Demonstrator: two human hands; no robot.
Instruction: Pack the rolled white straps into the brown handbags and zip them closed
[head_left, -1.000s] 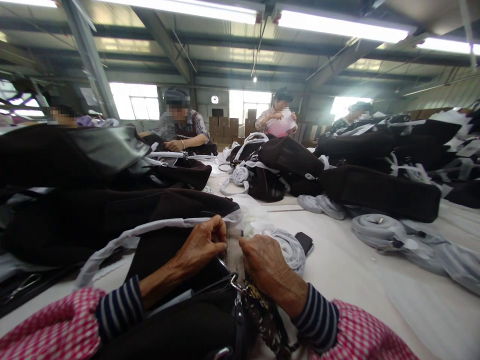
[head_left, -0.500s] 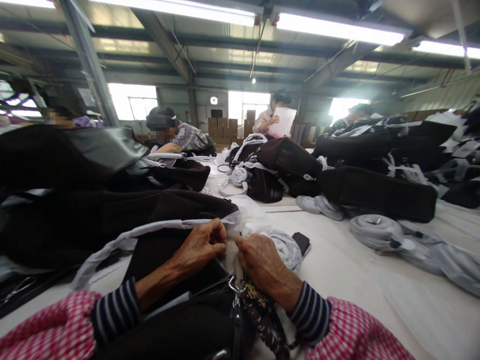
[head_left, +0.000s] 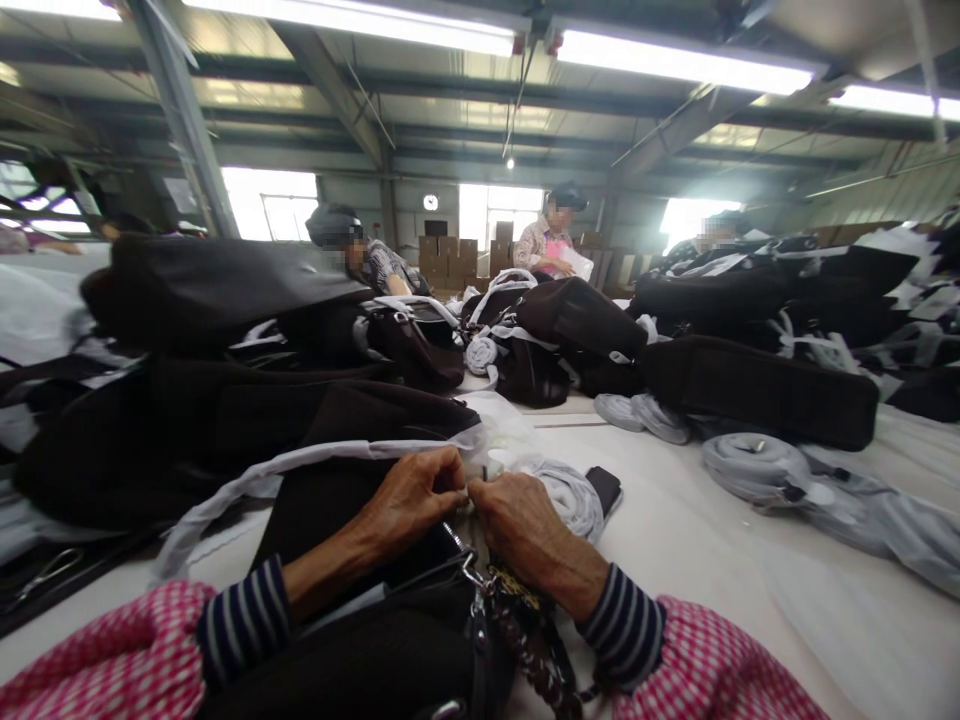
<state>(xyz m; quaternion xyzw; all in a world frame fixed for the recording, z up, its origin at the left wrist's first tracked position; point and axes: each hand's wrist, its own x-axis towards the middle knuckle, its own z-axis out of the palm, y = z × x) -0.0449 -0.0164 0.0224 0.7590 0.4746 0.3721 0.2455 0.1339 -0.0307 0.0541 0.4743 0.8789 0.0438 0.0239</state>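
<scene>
My left hand (head_left: 420, 490) is pinched, thumb and forefinger together, over the opening of a dark handbag (head_left: 367, 650). My right hand (head_left: 521, 520) is closed just beside it, the two sets of fingertips nearly touching. Whatever is between the fingers is too small or hidden to name. Below them shows a short length of metal zipper (head_left: 453, 537). A silver clasp (head_left: 472, 570) and a braided dark strap (head_left: 529, 650) hang at the bag's near side. A handle wrapped in white (head_left: 262, 470) arches left of my left hand.
Dark bags (head_left: 202, 420) are piled on the left, with more bags (head_left: 585, 320) ahead and at right. Wrapped strap coils (head_left: 754, 468) lie on the white table (head_left: 675, 600). Another coil (head_left: 570, 500) sits just beyond my right hand. Co-workers (head_left: 551, 240) are across the table.
My left hand has moved slightly right, closing the gap to my right hand. The upper bags on the left pile have shifted right. A co-worker at the back has lowered a clear plastic bag.
</scene>
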